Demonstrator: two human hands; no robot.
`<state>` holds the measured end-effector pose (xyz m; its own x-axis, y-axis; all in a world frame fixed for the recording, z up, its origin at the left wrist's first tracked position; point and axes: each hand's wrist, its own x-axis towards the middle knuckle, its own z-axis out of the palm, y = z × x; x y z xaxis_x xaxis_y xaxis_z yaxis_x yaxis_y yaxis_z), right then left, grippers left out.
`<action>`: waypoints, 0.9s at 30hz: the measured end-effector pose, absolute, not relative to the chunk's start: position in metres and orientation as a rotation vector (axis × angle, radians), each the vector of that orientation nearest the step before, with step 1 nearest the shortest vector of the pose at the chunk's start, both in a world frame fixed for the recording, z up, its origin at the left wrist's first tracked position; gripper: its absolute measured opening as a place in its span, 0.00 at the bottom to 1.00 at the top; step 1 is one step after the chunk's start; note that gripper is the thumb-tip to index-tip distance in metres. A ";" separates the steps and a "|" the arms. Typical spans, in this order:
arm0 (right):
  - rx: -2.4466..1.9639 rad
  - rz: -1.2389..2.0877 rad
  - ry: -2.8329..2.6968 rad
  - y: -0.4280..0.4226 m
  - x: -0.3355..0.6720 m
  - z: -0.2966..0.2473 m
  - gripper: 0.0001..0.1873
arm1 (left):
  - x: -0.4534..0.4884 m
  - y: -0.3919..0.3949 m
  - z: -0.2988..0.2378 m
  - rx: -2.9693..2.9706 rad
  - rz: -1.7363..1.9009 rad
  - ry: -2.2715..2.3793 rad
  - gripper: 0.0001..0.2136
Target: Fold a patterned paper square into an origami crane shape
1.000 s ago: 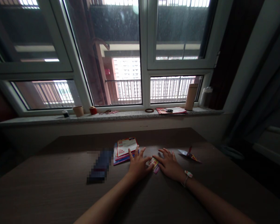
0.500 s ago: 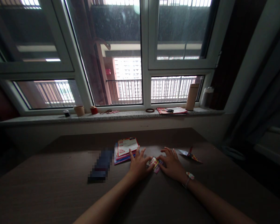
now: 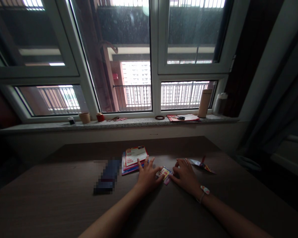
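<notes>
A small folded piece of colourful printed paper (image 3: 164,173) lies on the table between my two hands. My left hand (image 3: 147,174) has its fingers spread, its thumb resting on the paper's left part and its other fingers beside the paper stack (image 3: 134,158). At the paper's right edge is my right hand (image 3: 185,174), its fingers bent and its thumb apart from the forefinger. The thumb tip meets or nearly meets the paper. Farther right sits a folded paper shape (image 3: 203,165) with white, red and yellow parts.
A dark, pixelated flat object (image 3: 108,175) lies left of the stack on the brown table (image 3: 64,185). Along the windowsill (image 3: 139,123) stand a paper cup (image 3: 84,117), a red spool-like item (image 3: 100,117), a bracelet (image 3: 160,117), scissors (image 3: 180,118) on papers, and a tall bottle (image 3: 205,103).
My right hand has drawn slightly to the right, its fingers more bent, and more of the folded paper shows. My left hand has stayed in place.
</notes>
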<state>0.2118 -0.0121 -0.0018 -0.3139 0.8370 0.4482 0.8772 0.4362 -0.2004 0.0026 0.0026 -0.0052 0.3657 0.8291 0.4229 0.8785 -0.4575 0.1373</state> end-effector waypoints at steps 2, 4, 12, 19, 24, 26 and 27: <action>-1.457 -0.107 -2.193 -0.013 0.211 -0.002 0.10 | 0.003 0.003 -0.005 -2.507 -0.679 -1.565 0.17; -1.479 -0.091 -2.181 -0.013 0.210 -0.002 0.10 | 0.003 0.003 -0.006 -2.515 -0.684 -1.556 0.16; -1.468 0.045 -2.299 -0.009 0.209 -0.005 0.20 | 0.002 0.005 -0.007 -2.543 -0.665 -1.547 0.18; -1.535 0.122 -2.346 -0.006 0.207 -0.008 0.23 | 0.001 0.009 -0.008 -2.561 -0.592 -1.558 0.20; -1.509 0.111 -2.332 -0.007 0.207 -0.005 0.20 | 0.001 0.009 -0.007 -2.571 -0.611 -1.561 0.20; -1.495 0.111 -2.338 -0.008 0.207 -0.004 0.19 | 0.001 0.008 -0.007 -2.559 -0.634 -1.554 0.20; -1.495 0.113 -2.337 -0.008 0.207 -0.003 0.19 | 0.001 0.008 -0.007 -2.550 -0.645 -1.551 0.19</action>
